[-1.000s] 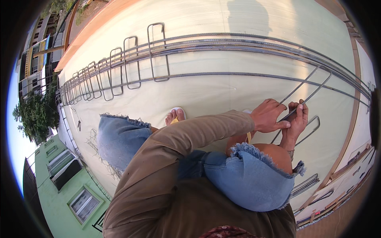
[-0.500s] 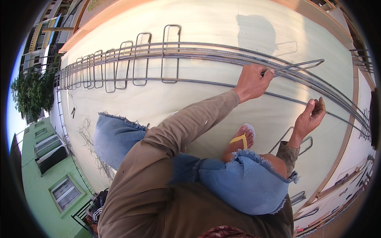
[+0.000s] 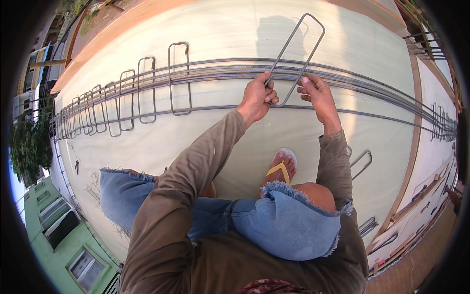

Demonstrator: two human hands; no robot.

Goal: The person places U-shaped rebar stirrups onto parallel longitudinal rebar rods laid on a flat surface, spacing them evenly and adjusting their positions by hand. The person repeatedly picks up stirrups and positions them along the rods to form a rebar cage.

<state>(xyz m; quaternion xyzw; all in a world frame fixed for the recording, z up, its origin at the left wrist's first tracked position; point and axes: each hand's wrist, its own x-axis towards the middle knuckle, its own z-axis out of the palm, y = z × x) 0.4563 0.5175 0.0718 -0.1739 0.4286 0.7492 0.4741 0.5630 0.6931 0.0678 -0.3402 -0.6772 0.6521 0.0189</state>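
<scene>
A rectangular steel rebar stirrup (image 3: 314, 49) stands tilted across a bundle of long rebars (image 3: 215, 71), its top leaning right and away from me. My left hand (image 3: 257, 99) is closed around its left leg near the lower end. On the other leg, my right hand (image 3: 320, 100) pinches the bar between thumb and fingers. The stirrup's bottom end sits close to a separate lower rebar (image 3: 215, 108). To the left, several more stirrups (image 3: 170, 81) loop around the long bars in a row.
Loose stirrups (image 3: 362, 164) lie on the pale sheeted deck (image 3: 235, 132) at my right. Beside my knees is my sandalled foot (image 3: 281, 169). A wooden edge (image 3: 413, 127) bounds the deck on the right. Thin wires (image 3: 94, 188) lie at left, near a green building (image 3: 54, 240).
The stirrup has swung from nearly flat, pointing right, to raised across the bars. My right hand has come from empty at the right onto its leg. The view has shifted.
</scene>
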